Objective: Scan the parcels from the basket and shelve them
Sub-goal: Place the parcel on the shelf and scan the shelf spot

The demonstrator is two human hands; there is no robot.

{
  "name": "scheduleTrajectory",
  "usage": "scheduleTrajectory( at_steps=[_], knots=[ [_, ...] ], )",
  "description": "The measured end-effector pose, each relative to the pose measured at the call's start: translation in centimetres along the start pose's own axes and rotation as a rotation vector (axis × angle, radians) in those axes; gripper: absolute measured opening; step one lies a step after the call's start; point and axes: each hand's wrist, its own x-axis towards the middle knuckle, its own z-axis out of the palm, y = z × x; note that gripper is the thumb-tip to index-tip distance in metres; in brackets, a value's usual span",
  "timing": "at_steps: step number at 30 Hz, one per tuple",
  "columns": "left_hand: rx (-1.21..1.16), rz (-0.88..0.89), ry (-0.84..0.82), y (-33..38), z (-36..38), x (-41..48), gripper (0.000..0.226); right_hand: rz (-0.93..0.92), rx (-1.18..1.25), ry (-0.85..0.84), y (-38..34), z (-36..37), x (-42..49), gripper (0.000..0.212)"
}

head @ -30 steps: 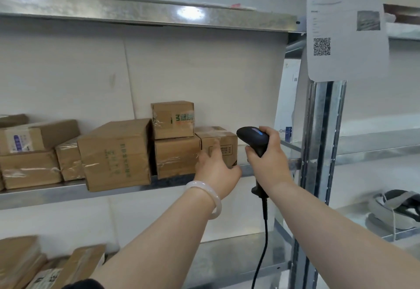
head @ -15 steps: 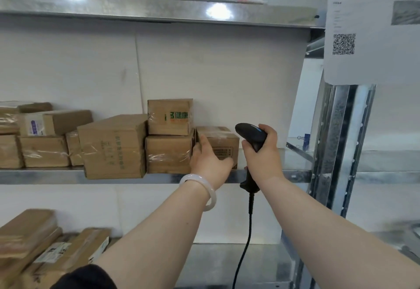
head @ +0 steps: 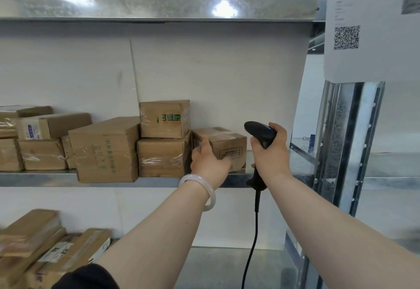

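Three shelves show, one above the other: the upper shelf [head: 159, 9], the middle shelf [head: 45, 178] and the lower shelf [head: 227, 266]. At the far left of the middle shelf is a cluster of brown boxes [head: 41, 143], cut by the edge of view, so I can't count them surely. Below them, on the lower shelf, lies a blurred pile of flat parcels [head: 45, 243], also too smeared to count.

Next along the middle shelf stands one large box [head: 104, 150], touching a stack of two boxes [head: 163, 138]; the upper one carries green print. Just beside the stack, against it, sits one small parcel [head: 229, 145] on the shelf.

The left grip [head: 209, 163], with one white bangle [head: 200, 188] at the wrist, clasps the parcel's near left corner, fingers up its left side and thumb across the lower front.

The right grip [head: 270, 156] is wrapped tightly around the handle of one black scanner [head: 261, 135], just right of the parcel, head pointing left. Its one cable [head: 254, 232] hangs straight down.

Further right rises a metal upright [head: 350, 140], and on it hangs one paper sheet [head: 368, 61] bearing one QR code [head: 346, 37].
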Motion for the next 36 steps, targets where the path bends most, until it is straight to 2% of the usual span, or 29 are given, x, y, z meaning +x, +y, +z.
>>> scheduleTrajectory(
  at_steps=[4, 9, 16, 19, 22, 25, 30, 31, 34, 36],
  knots=[
    [0.003, 0.005, 0.006, -0.5, 0.5, 0.8, 0.085, 0.052, 0.047, -0.034, 0.8, 0.8, 0.8, 0.053],
    [-0.101, 0.040, 0.018, -0.9, 0.6, 1.4, 0.078, 0.043, 0.073, -0.024, 1.1, 1.3, 0.9, 0.052],
    [-0.250, -0.041, 0.111, -0.7, 0.4, 1.4, 0.028, 0.107, 0.145, 0.000, 1.0, -0.9, 0.6, 0.050],
    [-0.293, -0.068, 0.110, 0.0, 0.6, 1.1, 0.018, 0.125, 0.151, -0.026, 0.9, -1.5, 0.1, 0.051],
    [-0.333, -0.035, 0.103, 0.1, 0.8, 0.3, 0.015, 0.059, 0.169, -0.020, 0.5, -2.2, -1.1, 0.050],
    [-0.299, 0.017, 0.084, 0.3, 1.0, -1.1, 0.031, -0.021, 0.196, -0.002, 0.3, -2.9, -2.7, 0.053],
    [-0.325, 0.103, 0.158, 0.0, 1.3, -4.0, 0.038, -0.075, 0.292, -0.002, 0.3, -3.7, -6.0, 0.063],
    [-0.314, 0.112, 0.148, 0.0, 1.4, -4.7, 0.050, -0.078, 0.309, -0.010, 0.4, -3.9, -6.7, 0.064],
    [-0.238, 0.118, 0.118, -0.7, 1.9, -6.5, 0.107, -0.120, 0.348, -0.020, 0.4, -4.7, -8.6, 0.064],
    [-0.207, 0.072, 0.096, -1.0, 2.1, -7.9, 0.127, -0.135, 0.362, -0.041, 0.4, -5.1, -9.6, 0.061]
  ],
)
